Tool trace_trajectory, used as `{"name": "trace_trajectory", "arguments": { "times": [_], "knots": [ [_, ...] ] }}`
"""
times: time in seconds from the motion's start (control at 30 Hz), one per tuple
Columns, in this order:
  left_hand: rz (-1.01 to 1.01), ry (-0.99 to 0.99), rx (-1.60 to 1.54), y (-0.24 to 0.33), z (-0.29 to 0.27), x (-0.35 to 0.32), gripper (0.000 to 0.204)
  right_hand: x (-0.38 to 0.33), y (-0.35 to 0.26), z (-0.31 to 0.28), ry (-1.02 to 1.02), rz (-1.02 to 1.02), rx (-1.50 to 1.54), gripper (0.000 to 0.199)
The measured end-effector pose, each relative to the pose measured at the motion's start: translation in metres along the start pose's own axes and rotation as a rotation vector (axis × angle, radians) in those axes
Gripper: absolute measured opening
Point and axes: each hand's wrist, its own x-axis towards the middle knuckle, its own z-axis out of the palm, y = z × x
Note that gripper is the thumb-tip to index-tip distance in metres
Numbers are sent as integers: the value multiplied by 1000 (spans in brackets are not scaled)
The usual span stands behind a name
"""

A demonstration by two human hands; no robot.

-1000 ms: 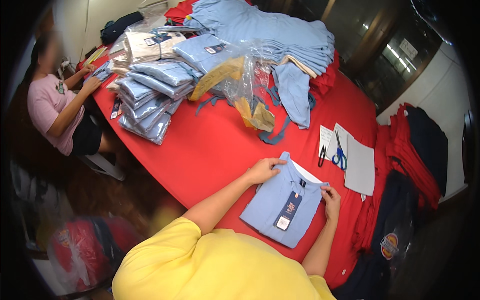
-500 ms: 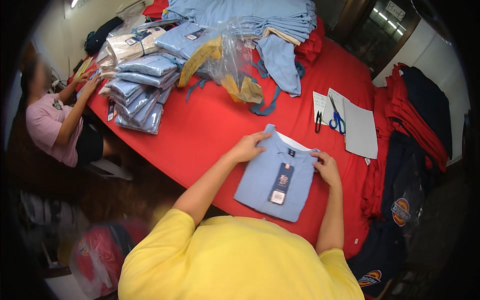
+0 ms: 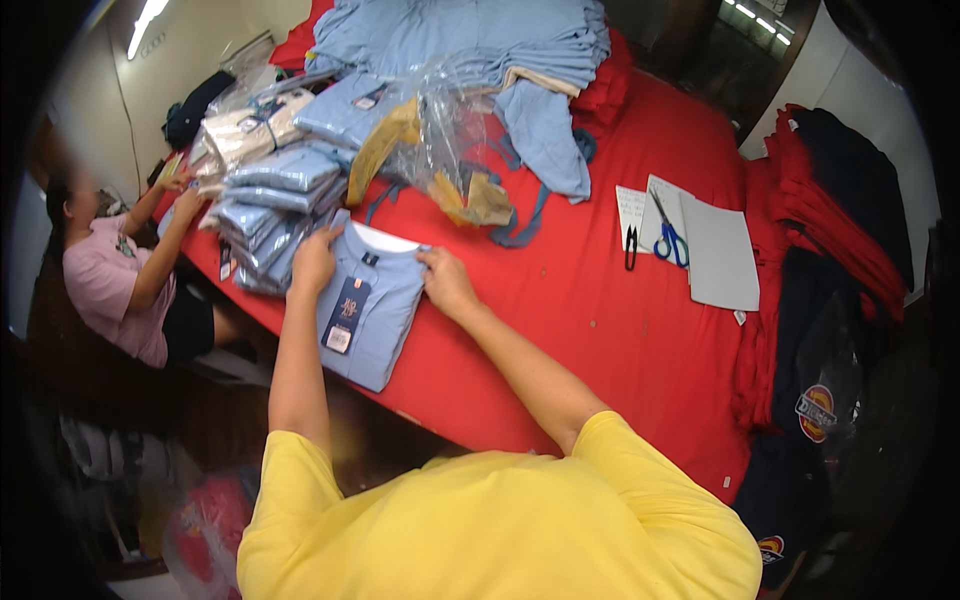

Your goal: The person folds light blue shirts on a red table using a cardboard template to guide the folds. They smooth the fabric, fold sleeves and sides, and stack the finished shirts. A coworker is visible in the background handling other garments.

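A folded light-blue shirt (image 3: 386, 310) with a dark hang tag (image 3: 346, 316) lies near the table's front edge, its collar end away from me. My left hand (image 3: 314, 262) grips its far left corner. At the far right corner, my right hand (image 3: 447, 282) pinches the cloth between thumb and fingers. White backing shows inside the neck opening. Just beyond my left hand stands a stack of bagged light-blue garments (image 3: 270, 215), close to the shirt's left side.
Blue-handled scissors (image 3: 670, 240), black thread snips (image 3: 631, 247) and papers (image 3: 722, 260) lie on the red-covered table (image 3: 540, 350). A clear plastic bag (image 3: 440, 130) sits beyond. Piled blue garments (image 3: 460, 40) fill the back. A person in pink (image 3: 115, 270) sits at left; red and navy clothes (image 3: 850, 190) hang right.
Both my hands have carried the folded shirt leftward, from the middle of the table to beside the bagged stack. My grip on its two far corners stays the same.
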Motion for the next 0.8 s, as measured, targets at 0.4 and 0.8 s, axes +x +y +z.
{"name": "trace_trajectory", "arguments": {
  "times": [0.4, 0.8],
  "knots": [
    [258, 219, -348, 184, 54, -50, 37, 234, 60, -269, 308, 101, -398, 23],
    [414, -147, -483, 228, 123, -81, 38, 369, 66, -345, 503, 168, -980, 20]
  ]
}}
